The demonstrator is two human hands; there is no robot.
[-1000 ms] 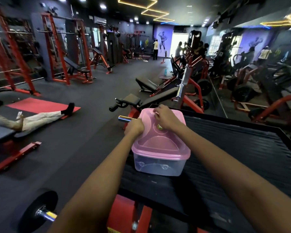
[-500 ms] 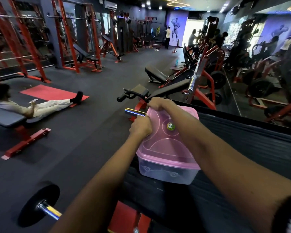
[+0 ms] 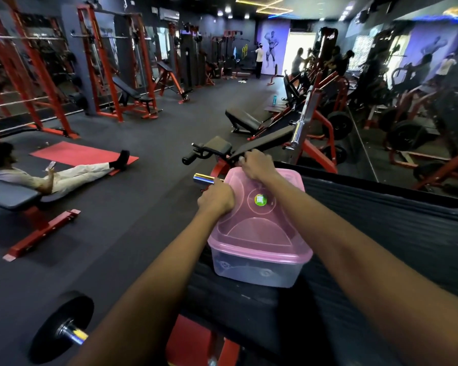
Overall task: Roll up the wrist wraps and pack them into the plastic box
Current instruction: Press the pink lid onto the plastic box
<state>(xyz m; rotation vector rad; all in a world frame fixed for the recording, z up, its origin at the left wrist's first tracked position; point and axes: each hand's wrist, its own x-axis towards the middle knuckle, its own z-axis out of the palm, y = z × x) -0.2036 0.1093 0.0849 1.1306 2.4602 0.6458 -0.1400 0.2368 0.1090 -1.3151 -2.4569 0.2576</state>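
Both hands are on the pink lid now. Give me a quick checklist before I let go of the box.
1. Pink lid on the plastic box: ok, it covers the top.
2. Near lid edge seated: ok, no gap shows.
3. Far corner under the right hand: cannot tell, fingers hide it.
4. Left edge under the left hand: cannot tell, covered.
5. Wrist wraps inside: cannot tell, only dim shapes show through the wall.
6. Box flat on the black ribbed surface: ok.

A person (image 3: pixel 50 178) reclines on a bench (image 3: pixel 8 196) near a red mat (image 3: pixel 77 154)
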